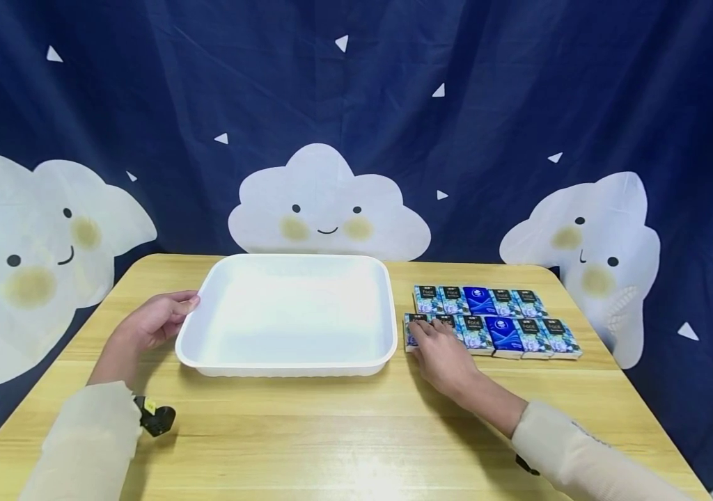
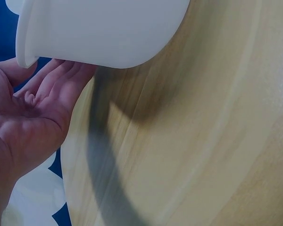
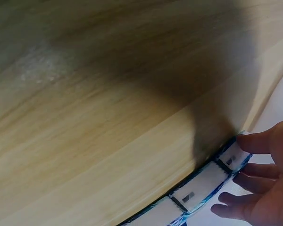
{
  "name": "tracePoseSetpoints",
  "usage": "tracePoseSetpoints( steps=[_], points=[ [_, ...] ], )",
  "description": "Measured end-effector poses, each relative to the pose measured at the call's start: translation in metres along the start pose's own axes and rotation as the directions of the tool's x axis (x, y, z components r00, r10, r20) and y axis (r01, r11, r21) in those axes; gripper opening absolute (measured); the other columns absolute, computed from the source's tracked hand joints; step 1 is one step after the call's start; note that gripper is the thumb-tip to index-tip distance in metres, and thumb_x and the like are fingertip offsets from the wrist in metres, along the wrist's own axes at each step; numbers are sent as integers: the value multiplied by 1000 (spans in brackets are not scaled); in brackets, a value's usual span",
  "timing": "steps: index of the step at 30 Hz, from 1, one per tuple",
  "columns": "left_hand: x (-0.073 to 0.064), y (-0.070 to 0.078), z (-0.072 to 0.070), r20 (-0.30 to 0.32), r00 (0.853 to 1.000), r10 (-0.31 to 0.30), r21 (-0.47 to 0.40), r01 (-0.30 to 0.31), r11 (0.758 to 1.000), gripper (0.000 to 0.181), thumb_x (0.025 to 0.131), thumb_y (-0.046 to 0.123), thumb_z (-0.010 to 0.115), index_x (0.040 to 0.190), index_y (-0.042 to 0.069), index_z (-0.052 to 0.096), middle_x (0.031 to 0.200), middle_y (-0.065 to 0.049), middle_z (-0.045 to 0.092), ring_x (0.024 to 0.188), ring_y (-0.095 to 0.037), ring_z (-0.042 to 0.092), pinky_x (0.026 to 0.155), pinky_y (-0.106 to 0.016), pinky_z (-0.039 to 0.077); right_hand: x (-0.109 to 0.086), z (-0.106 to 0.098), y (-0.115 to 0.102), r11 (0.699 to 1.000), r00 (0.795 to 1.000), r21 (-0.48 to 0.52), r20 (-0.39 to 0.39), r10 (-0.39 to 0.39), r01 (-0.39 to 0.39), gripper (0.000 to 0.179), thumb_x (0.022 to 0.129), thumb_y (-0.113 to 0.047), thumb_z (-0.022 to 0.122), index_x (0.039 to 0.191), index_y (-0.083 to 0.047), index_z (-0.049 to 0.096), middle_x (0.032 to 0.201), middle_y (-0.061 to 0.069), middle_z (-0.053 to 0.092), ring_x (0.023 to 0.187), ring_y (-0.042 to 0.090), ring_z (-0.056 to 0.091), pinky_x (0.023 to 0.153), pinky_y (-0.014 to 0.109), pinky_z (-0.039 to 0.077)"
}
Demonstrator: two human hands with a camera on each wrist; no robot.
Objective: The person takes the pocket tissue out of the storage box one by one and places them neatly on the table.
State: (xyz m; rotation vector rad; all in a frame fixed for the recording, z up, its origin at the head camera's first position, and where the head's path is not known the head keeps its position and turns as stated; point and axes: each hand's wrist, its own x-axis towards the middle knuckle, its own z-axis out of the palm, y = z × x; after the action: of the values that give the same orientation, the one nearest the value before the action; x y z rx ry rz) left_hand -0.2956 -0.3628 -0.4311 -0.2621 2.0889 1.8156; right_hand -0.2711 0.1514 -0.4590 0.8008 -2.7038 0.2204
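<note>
A white tray is at the left-centre of the table. My left hand grips its left side, with the thumb at the rim and the other fingers under it in the left wrist view. To the tray's right, small tissue packs lie in two rows, most with a floral print. My right hand is over the left end of the front row. In the right wrist view its thumb and fingers pinch the end tissue pack, which still sits against its neighbour.
One plain blue tissue pack lies in the back row and another blue tissue pack in the front row. The wooden table ends at a dark blue curtain with smiling clouds.
</note>
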Motion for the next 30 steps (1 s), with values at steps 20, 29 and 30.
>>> tracePoseSetpoints(
  steps=[20, 29, 30],
  points=[
    [-2, 2, 2, 8, 1000, 8, 16, -8, 1000, 71, 108, 25, 48, 160, -5, 10, 92, 20, 69, 87, 3, 67, 81, -19, 59, -2, -1, 3, 999, 1000, 50, 4, 21, -21, 45, 88, -3, 75, 131, 3, 63, 129, 24, 67, 114, 46, 65, 105, 57, 50],
    [-2, 4, 1, 0, 1000, 12, 81, -12, 997, 71, 108, 27, 49, 160, -5, 12, 94, 21, 67, 88, 2, 66, 82, -19, 59, -1, 1, 4, 998, 1000, 52, 3, 18, -18, 44, 86, 0, 75, 129, 2, 64, 127, 21, 68, 110, 43, 68, 102, 56, 52],
    [-2, 4, 1, 3, 1000, 15, 89, -15, 996, 71, 108, 26, 49, 160, -5, 12, 94, 21, 67, 88, 2, 66, 82, -19, 59, -1, 1, 4, 998, 1000, 54, 7, 19, -19, 45, 86, 0, 75, 129, 2, 64, 127, 21, 68, 110, 42, 68, 102, 56, 52]
  ],
)
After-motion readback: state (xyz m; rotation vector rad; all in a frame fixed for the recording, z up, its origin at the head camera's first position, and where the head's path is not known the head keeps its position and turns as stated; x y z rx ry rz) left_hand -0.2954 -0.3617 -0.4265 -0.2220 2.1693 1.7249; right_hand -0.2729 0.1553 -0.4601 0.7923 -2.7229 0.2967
